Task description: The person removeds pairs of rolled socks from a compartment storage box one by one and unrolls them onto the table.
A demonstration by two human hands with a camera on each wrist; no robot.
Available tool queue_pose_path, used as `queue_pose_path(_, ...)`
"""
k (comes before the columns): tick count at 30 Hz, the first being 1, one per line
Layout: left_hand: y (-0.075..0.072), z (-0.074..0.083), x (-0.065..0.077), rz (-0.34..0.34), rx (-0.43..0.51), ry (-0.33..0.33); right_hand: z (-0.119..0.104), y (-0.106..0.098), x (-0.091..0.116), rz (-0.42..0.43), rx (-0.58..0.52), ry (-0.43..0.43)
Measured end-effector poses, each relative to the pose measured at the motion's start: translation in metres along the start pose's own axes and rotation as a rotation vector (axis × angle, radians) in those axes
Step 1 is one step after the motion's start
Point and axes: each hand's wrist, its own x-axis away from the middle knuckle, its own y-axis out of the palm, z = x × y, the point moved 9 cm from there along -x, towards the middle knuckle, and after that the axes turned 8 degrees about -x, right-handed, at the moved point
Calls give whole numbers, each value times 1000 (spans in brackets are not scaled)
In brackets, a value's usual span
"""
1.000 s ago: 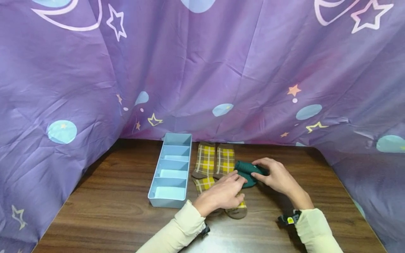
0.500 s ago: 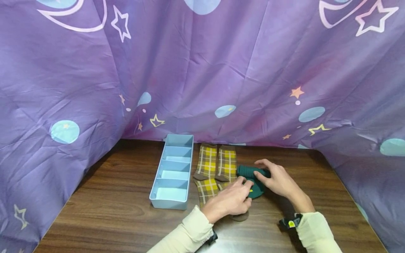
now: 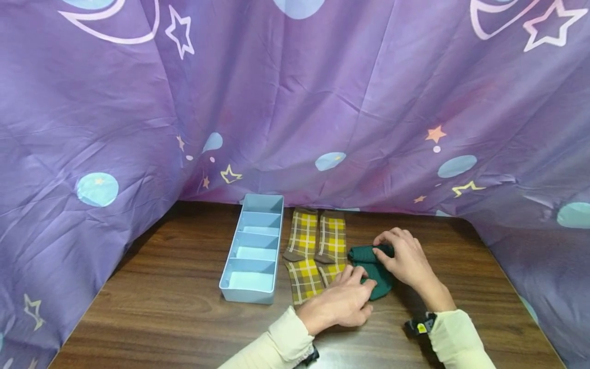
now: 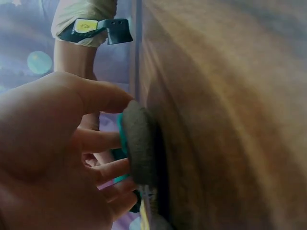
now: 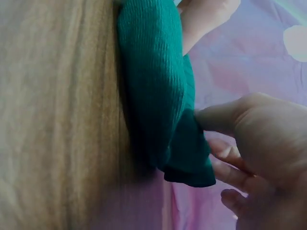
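Dark green ribbed socks (image 3: 379, 283) lie on the table with their far end folded over. My right hand (image 3: 406, 257) pinches that folded end between thumb and fingers; in the right wrist view the thumb touches the green fold (image 5: 189, 139). My left hand (image 3: 345, 301) rests its fingertips on the near left part of the green socks, fingers extended. Beside them lie yellow and brown plaid socks (image 3: 302, 237), partly hidden under the left hand. Close to the left thumb, the left wrist view shows a brown sock toe (image 4: 139, 143).
A light blue box (image 3: 249, 295) divided into compartments stands left of the plaid socks. Purple curtain (image 3: 276, 102) with stars hangs behind and around the wooden table (image 3: 161, 307).
Both hands and the green socks have shifted slightly toward the near side and right. The left hand has slid along the green socks, exposing more of them. The box stays put.
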Motion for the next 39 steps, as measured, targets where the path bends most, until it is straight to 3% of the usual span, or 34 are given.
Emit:
queue_pose_path(5,4,0,1,1,41,-8,-7,3,1,-14,21,-50)
queue_pose_path(15,8,-1,2,2,44,-9,-4,5,4,-128,46,-11)
queue_pose_path(28,10,1,3,-13,32,7,7,5,4,-64,34,71)
queue_pose_path(39,8,3,4,3,-9,20,11,6,5,-42,51,57)
